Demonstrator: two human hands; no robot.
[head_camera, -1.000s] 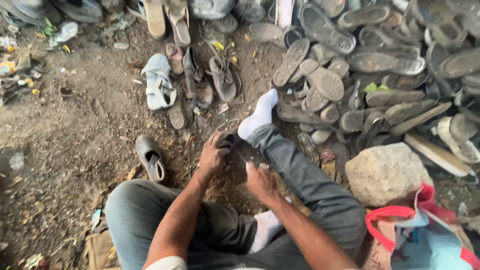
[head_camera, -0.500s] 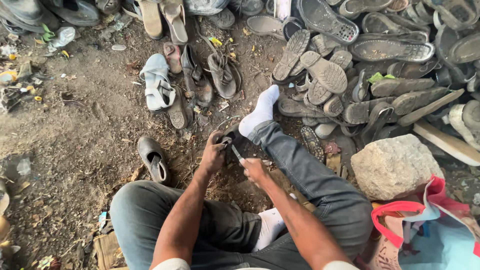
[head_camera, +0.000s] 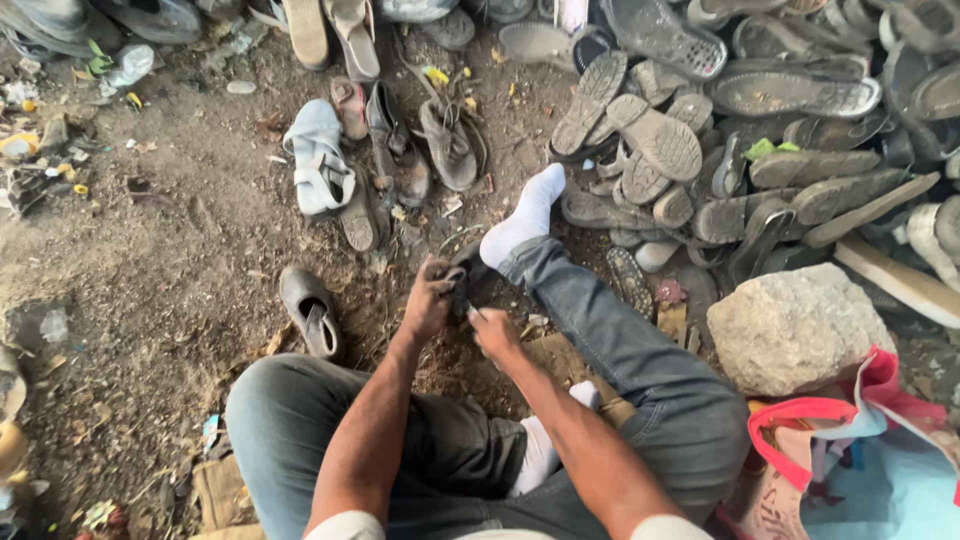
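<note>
hands meet at the centre of the frame over a small dark shoe piece (head_camera: 462, 285). left hand (head_camera: 428, 300) curls shut around its left end; right hand (head_camera: 492, 330) pinches it from the lower right. its long axis is hard to tell. it lies just left of the outstretched jeans leg (head_camera: 600, 330), below the white sock (head_camera: 525, 222).

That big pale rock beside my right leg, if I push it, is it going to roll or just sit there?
The rock will probably sit: it looks blocky, with a broad base on the dirt ground. It is likely heavy for its size, so expect a firm shove. Its rough, dusty surface should give grip. The pink-handled bag crowds its near side.
</note>
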